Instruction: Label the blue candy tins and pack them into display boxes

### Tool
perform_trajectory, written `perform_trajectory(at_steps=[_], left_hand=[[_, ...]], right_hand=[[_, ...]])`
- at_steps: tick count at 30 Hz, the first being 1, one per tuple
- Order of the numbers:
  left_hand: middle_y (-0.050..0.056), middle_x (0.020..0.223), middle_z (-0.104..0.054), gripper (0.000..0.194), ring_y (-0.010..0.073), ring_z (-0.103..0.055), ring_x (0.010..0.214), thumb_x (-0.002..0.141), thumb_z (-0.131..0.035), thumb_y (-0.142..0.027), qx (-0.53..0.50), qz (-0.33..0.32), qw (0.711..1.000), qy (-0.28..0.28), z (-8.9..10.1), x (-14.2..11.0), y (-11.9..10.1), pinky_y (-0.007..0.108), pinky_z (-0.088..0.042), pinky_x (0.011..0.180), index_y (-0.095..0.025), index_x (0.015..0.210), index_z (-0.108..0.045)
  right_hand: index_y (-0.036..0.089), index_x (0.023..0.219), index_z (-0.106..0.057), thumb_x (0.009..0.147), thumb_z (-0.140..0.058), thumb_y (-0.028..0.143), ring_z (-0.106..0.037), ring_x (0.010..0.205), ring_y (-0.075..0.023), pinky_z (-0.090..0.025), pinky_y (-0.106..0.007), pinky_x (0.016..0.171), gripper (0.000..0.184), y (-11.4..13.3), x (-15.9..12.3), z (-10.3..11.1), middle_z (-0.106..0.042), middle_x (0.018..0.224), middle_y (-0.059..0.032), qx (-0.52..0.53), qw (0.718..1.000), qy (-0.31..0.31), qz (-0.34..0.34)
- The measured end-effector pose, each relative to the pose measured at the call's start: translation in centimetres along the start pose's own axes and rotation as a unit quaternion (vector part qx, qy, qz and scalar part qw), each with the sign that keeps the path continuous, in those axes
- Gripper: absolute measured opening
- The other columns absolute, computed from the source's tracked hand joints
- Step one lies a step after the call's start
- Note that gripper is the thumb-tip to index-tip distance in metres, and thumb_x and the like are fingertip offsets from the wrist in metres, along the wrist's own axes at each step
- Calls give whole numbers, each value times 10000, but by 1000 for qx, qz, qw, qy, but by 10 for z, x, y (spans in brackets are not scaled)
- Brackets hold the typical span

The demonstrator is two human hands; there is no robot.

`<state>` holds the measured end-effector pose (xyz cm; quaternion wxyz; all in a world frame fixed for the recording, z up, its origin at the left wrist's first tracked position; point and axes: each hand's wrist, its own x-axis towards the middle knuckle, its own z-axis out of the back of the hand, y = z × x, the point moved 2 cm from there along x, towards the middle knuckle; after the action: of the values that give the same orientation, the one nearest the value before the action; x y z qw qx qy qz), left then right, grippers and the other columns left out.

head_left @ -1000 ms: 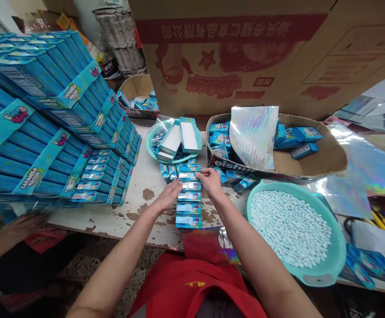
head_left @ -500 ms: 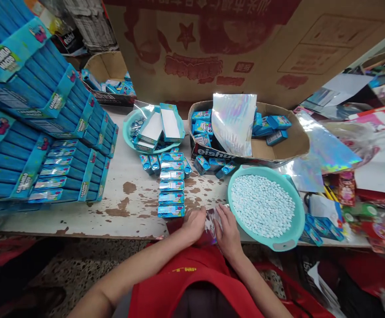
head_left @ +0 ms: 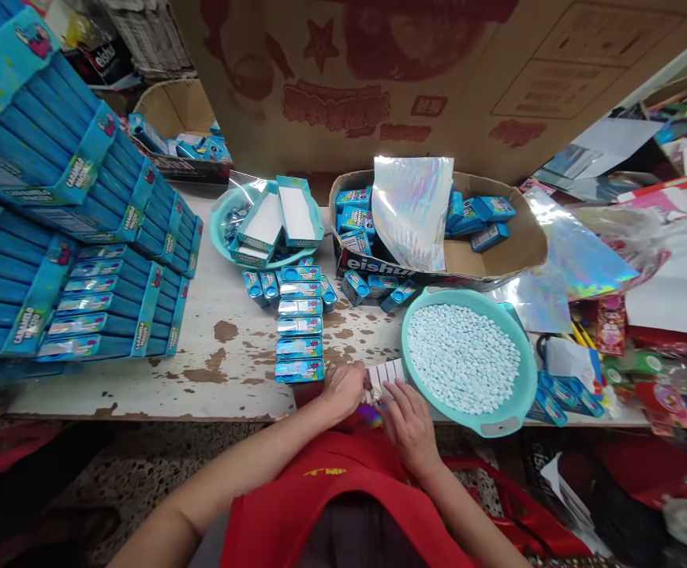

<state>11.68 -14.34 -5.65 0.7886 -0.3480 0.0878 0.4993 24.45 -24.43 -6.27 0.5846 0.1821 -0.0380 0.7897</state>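
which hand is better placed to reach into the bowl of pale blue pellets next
Probably the right hand: it is just beside the near rim of the bowl. The left hand is farther away, at the far side of the right one, and would likely have to reach past it.

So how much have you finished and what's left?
The stacked trays of blue boxes look done, and a line of small boxes seems set out. The left hand and right hand are at a white piece with dark lines. Probably left: the candies in the tub and loose boxes in the carton.
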Motion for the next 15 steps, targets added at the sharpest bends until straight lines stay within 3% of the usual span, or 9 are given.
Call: perform_trajectory(at_steps=[4,6,8,10,11,13,15], left_hand=[[158,1037,-668,336,262,-608,1012,877,-342,-157,-23,2,999,-32,2,0,2,394,-428,887,-122,1081,-607],[123,1215,-597,373,220,-531,1140,907,-321,-203,-94,-55,992,-65,10,-4,-3,351,-382,969,-152,1210,-534],[85,1273,-563,403,194,-517,1147,901,-388,-302,-217,-140,964,-66,20,-12,-13,307,-387,965,-179,1275,-473],[62,1109,-646,380,188,-590,984,855,-473,-361,-313,-167,935,-26,29,-22,-24,282,-445,844,-176,1181,-539],[42,973,-676,321,178,-609,870,844,-484,-362,-327,-148,933,-3,34,-27,-29,266,-455,763,-175,1084,-587],[14,760,-660,234,159,-590,712,853,-460,-333,-304,-91,948,-1,47,-39,-33,242,-429,653,-178,885,-631],[11,707,-643,253,154,-570,678,869,-431,-316,-250,-71,965,-42,65,-49,-29,237,-403,630,-191,794,-638]], right_hand=[[204,837,-608,905,-488,214,-608,738,-173,-456,-300,702,138,-6,22,39,-664,742,-36,111,992,9,-66],[202,813,-596,903,-499,268,-598,677,-159,-454,-273,639,148,-10,36,57,-642,708,-25,161,979,14,-124],[206,785,-594,893,-510,318,-601,659,-154,-457,-259,614,177,-14,49,71,-637,698,-17,213,961,26,-175],[210,759,-599,871,-530,368,-597,638,-153,-463,-257,604,206,-17,59,81,-637,688,-11,258,938,40,-226],[210,752,-605,857,-541,394,-594,629,-155,-468,-262,609,221,-18,63,84,-635,681,-10,278,925,44,-253],[208,738,-619,822,-567,442,-594,647,-163,-481,-279,632,254,-16,72,85,-633,695,-17,317,898,38,-303],[203,711,-634,772,-608,475,-605,749,-183,-496,-295,665,281,-10,84,80,-633,805,-47,360,870,9,-337]])
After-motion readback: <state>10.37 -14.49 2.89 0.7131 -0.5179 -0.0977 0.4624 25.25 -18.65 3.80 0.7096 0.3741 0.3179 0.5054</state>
